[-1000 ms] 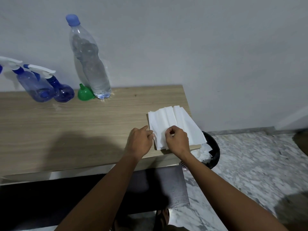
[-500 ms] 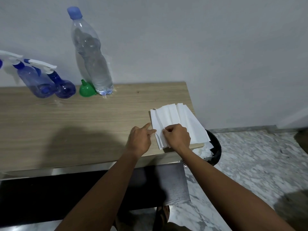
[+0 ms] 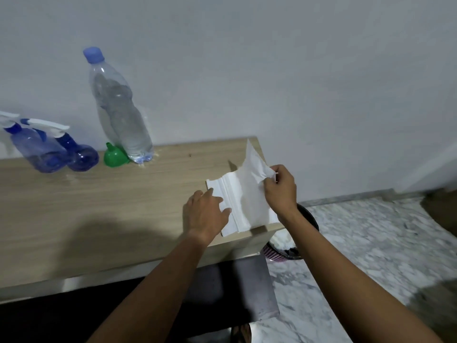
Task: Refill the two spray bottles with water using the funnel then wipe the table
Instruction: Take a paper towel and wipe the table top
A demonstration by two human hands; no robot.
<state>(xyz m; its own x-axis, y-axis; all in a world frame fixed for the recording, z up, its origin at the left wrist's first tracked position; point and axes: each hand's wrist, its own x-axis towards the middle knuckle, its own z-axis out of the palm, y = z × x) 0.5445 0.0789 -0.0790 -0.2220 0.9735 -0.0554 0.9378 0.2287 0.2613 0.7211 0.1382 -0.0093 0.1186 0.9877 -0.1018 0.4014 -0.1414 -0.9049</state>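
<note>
Holds tissue sheet raised off tissue stack at table's right end, pinched in right hand; presses stack down with straight-fingered left hand. Seems past refilling, given capped spray bottles and funnel beside water bottle; only wiping left.

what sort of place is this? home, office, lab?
Likely a plain room in a home, though I can't be sure: a wooden table set against a bare white wall, a marble-pattern floor, and a small wastebasket beside the table.
</note>
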